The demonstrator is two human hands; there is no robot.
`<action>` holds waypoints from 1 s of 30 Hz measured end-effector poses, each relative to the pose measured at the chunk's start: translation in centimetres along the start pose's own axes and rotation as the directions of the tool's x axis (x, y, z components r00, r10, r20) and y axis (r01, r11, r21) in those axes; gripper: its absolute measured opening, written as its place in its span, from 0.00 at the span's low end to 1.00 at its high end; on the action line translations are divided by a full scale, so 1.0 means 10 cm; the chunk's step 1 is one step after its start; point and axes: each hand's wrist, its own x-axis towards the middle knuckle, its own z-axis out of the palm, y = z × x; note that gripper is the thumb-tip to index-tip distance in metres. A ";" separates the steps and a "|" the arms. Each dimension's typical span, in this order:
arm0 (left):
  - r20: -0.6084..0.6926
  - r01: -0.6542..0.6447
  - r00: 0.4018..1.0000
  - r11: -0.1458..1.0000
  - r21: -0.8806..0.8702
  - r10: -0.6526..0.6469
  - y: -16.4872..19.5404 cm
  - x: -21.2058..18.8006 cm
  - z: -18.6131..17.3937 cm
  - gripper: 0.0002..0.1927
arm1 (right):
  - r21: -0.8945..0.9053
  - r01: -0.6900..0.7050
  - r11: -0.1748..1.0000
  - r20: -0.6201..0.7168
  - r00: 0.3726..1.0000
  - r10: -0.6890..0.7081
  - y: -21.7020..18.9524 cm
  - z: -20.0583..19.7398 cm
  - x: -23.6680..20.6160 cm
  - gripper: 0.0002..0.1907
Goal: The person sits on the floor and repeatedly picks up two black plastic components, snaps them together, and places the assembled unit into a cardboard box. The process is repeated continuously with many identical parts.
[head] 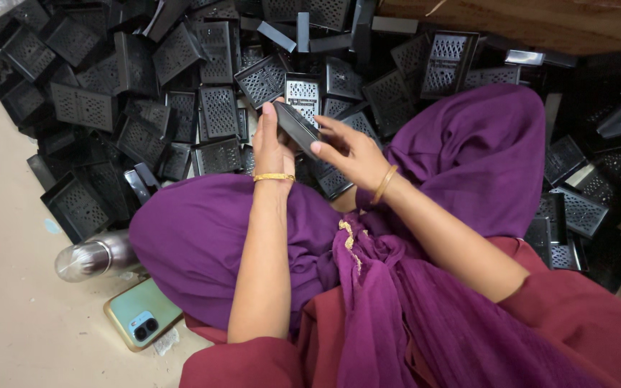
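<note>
A: Grip first. What's in the hands?

B: One black plastic piece (297,128), flat, tilted, held above the lap. Left hand (273,147) closed round its near end, thumb up along the edge. Right hand (346,152) pinching the other end, fingers curled onto it. Gold bangle on each wrist.

A: Around it?

B: Just behind the hands, a big heap of black perforated plastic trays (181,93), tumbled at all angles, spreading across the floor (8,302) on both sides of the knees. Purple trousers (203,237), purple scarf over a maroon top.

A: Anything else on the floor?

B: By the left knee, a steel bottle (95,256) lying on its side. Just beside it, a green phone (141,314), face down.
</note>
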 end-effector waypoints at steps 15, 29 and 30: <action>0.250 0.033 0.968 0.999 -0.019 -0.027 0.05 -0.06 0.05 0.32 | 0.051 0.172 0.984 -0.026 0.985 -0.171 0.06 -0.16 0.02 0.29; 0.143 -0.075 0.988 0.995 0.059 0.066 0.09 -0.09 0.11 0.30 | -0.134 0.209 0.969 -0.195 0.953 -0.232 -0.28 -0.07 -0.11 0.30; 0.138 -0.078 0.988 0.995 0.062 0.068 0.09 -0.09 0.11 0.29 | -0.132 0.220 0.967 -0.201 0.949 -0.243 -0.29 -0.07 -0.12 0.30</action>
